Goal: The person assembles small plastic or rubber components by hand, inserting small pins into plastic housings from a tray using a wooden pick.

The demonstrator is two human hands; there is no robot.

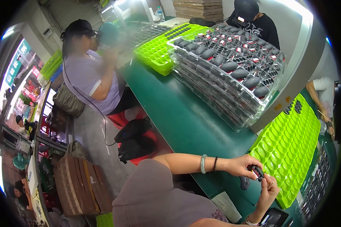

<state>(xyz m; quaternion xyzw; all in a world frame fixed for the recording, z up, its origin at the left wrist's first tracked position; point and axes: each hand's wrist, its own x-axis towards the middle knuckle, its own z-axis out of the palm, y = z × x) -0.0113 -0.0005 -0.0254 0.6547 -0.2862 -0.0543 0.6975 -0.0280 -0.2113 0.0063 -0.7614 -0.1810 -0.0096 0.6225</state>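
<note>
My left hand (244,165), with a pale green bangle and a black bead bracelet on its wrist, reaches in from the left. It pinches a small black part with a red spot (258,172). My right hand (269,188) comes up from below and grips the same part with its fingertips. Both hands hover over the green table (178,113), beside the near corner of a bright green moulded tray (288,145). A dark oval piece (245,183) lies on the table just under my hands.
A tall stack of clear trays with dark oval parts (227,64) stands behind, and another green tray (159,49) beyond it. Black trays (317,181) lie at right. Three other people sit around the table. A black bag (134,140) rests on a red stool.
</note>
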